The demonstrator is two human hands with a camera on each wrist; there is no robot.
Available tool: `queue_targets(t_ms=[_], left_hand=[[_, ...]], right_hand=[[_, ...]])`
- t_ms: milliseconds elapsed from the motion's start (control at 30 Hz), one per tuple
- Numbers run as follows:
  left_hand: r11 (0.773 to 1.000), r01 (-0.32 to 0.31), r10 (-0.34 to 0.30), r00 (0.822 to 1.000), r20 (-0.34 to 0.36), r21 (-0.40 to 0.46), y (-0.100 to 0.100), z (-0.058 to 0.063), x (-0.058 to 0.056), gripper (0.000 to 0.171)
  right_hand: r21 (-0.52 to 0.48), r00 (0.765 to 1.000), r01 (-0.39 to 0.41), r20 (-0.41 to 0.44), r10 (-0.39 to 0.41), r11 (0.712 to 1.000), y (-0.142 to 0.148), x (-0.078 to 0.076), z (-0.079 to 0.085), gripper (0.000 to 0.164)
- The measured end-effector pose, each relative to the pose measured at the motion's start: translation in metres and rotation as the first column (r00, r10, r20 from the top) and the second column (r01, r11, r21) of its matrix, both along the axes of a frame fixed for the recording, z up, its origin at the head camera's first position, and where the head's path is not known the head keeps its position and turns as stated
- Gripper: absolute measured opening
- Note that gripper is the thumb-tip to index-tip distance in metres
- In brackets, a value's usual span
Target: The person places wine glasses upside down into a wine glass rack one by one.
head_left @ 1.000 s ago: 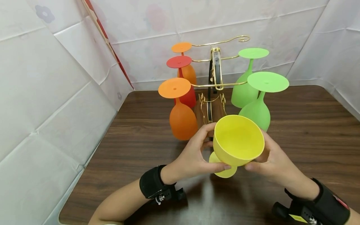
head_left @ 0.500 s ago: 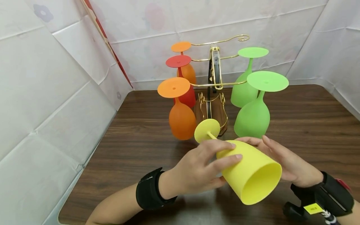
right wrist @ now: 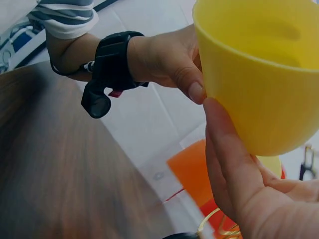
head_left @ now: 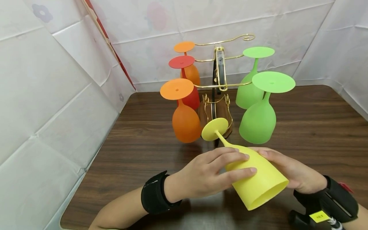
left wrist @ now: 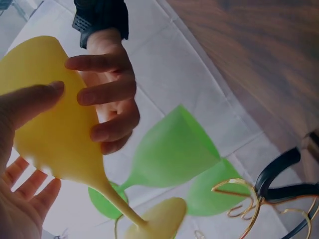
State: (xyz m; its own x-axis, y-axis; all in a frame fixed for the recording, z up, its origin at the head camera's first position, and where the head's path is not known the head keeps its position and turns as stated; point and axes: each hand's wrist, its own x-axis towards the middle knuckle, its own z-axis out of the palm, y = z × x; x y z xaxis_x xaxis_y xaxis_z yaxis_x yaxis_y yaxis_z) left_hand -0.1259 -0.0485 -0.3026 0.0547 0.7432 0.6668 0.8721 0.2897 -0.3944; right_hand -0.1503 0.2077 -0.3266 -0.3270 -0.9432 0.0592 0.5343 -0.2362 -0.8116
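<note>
A yellow wine glass (head_left: 258, 180) is tilted over the table in the head view, its mouth toward the lower right and its round foot toward the rack. My left hand (head_left: 208, 172) grips the bowl from the left, with fingers laid across its upper side. From the other side my right hand (head_left: 293, 169) holds the bowl, the thumb near its upper edge. The left wrist view shows the right hand's fingers (left wrist: 107, 94) on the bowl, opposite the left thumb. In the right wrist view the glass's rim (right wrist: 259, 59) faces up and its inside shows.
Behind the hands stands a gold wire rack (head_left: 219, 85) with a wooden base. Upside down on its left hang an orange glass (head_left: 187, 123), a red glass (head_left: 181, 62) and another orange glass (head_left: 184, 47). On its right hang two green glasses (head_left: 258, 123). White sheeting (head_left: 57, 105) borders the table.
The yellow glass has turned from mouth-up to tipped over, its foot now toward the rack. My left fingers moved onto its upper side; my right hand loosened, then closed on the bowl again.
</note>
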Motion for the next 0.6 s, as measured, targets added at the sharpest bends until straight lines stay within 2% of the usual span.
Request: queue_targets(t_ms=[100,167,233,267,300,333,367,400,433,467,500,533,567,600], left_hand=[[1.0,0.001,-0.001,1.0,-0.013,-0.007,-0.004,0.004,0.001,0.03],[1.0,0.005,-0.005,1.0,-0.026,-0.001,-0.007,0.008,0.0,0.031],[0.999,0.018,-0.018,1.0,-0.005,0.03,-0.01,0.011,-0.002,0.031],[0.998,0.03,-0.031,0.999,0.024,0.052,-0.01,0.012,-0.004,0.032],[0.996,0.044,-0.049,0.997,0.067,0.074,-0.011,0.014,-0.005,0.033],[0.993,0.059,-0.07,0.99,0.121,0.099,-0.012,0.014,-0.006,0.034],[0.989,0.075,-0.098,0.978,0.184,0.128,-0.013,0.015,-0.007,0.036],[0.984,0.088,-0.126,0.959,0.254,0.156,-0.013,0.016,-0.008,0.037],[0.978,0.099,-0.156,0.931,0.33,0.183,-0.014,0.016,-0.009,0.038],[0.972,0.104,-0.185,0.891,0.415,0.211,-0.014,0.016,-0.01,0.038],[0.965,0.104,-0.216,0.836,0.505,0.24,-0.015,0.015,-0.01,0.039],[0.957,0.101,-0.25,0.762,0.597,0.271,-0.015,0.015,-0.009,0.037],[0.948,0.094,-0.286,0.671,0.684,0.304,-0.015,0.014,-0.009,0.038],[0.941,0.076,-0.312,0.568,0.761,0.329,-0.015,0.014,-0.008,0.043]], right_hand=[[-0.009,0.998,0.04,-0.038,-0.04,0.999,0.001,0.004,0.003,0.046],[-0.033,0.992,0.074,-0.1,-0.077,0.997,0.001,0.005,0.005,0.045],[-0.066,0.972,0.123,-0.195,-0.133,0.99,0.002,0.006,0.006,0.047],[-0.068,0.953,0.166,-0.246,-0.178,0.984,0.003,0.007,0.007,0.047],[-0.067,0.917,0.225,-0.323,-0.234,0.972,0.004,0.008,0.007,0.048],[-0.075,0.87,0.296,-0.391,-0.301,0.952,0.005,0.01,0.007,0.049],[-0.095,0.811,0.359,-0.46,-0.361,0.929,0.005,0.011,0.007,0.05],[-0.12,0.742,0.421,-0.525,-0.417,0.899,0.004,0.013,0.008,0.051],[-0.154,0.663,0.48,-0.581,-0.472,0.864,0.002,0.016,0.009,0.053],[-0.193,0.584,0.53,-0.622,-0.521,0.826,0.0,0.018,0.01,0.055],[-0.248,0.505,0.563,-0.652,-0.566,0.789,-0.004,0.02,0.011,0.058],[-0.297,0.441,0.584,-0.665,-0.603,0.755,-0.008,0.022,0.013,0.061],[-0.341,0.39,0.59,-0.673,-0.628,0.732,-0.012,0.024,0.016,0.064],[-0.378,0.345,0.599,-0.673,-0.654,0.706,-0.016,0.025,0.017,0.067]])
